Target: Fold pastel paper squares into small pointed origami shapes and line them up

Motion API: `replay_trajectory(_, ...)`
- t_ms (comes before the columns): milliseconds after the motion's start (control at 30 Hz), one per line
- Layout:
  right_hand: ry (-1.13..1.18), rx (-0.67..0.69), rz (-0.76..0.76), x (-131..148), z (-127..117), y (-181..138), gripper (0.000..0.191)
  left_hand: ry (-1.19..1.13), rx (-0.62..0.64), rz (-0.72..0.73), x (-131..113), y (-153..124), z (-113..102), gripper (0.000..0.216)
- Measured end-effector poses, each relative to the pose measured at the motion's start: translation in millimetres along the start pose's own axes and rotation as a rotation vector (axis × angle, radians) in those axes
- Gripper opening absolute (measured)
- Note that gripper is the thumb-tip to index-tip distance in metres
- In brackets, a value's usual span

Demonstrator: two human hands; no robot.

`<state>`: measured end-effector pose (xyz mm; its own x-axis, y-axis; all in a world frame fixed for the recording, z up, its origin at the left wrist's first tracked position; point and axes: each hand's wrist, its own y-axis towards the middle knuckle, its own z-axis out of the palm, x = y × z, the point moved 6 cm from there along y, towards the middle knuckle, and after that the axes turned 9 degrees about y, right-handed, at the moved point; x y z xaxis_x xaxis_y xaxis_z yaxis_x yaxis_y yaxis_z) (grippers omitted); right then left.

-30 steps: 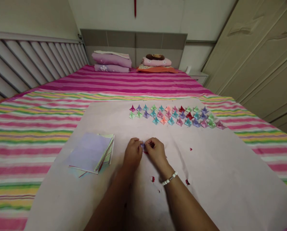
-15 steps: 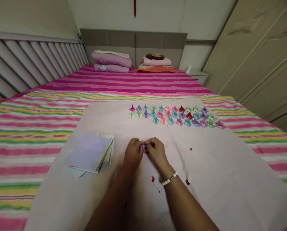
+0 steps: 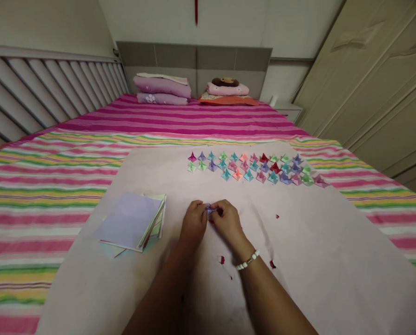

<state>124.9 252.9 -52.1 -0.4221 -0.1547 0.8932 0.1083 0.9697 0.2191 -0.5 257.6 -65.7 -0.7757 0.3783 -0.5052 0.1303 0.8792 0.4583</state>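
My left hand [image 3: 193,222] and my right hand [image 3: 226,221] meet over the pale sheet [image 3: 309,260] spread on the bed. Both pinch one small folded piece of lilac paper [image 3: 210,210] between their fingertips. A white bead bracelet [image 3: 248,260] sits on my right wrist. To the left of my hands lies a stack of coloured paper squares [image 3: 131,220] with a lilac sheet on top. Farther away, several small folded paper shapes [image 3: 253,167] in many colours stand in rows on the sheet.
Tiny red paper scraps [image 3: 271,264] lie near my right forearm. The bed has a pink striped cover [image 3: 36,186], with folded pillows [image 3: 162,87] at the headboard. A slatted rail [image 3: 36,88] runs along the left; wardrobe doors [image 3: 379,83] stand on the right.
My fingers have shifted slightly on the lilac piece, and my right wrist has slid a little toward me. Nothing else has moved.
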Motion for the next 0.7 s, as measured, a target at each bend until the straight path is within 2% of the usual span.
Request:
replay_trajectory(333, -0.192, 0.025, -0.115, 9.7, -1.8, -4.7, 0.035, -0.021, -0.019, 0.016, 3.9, 1.0, 1.2, 0.024)
replay_trajectory(700, -0.207, 0.096, -0.181, 14.5, -0.6, -6.7, 0.030, -0.037, -0.069, 0.014, 7.1, 3.6, -0.3, 0.023)
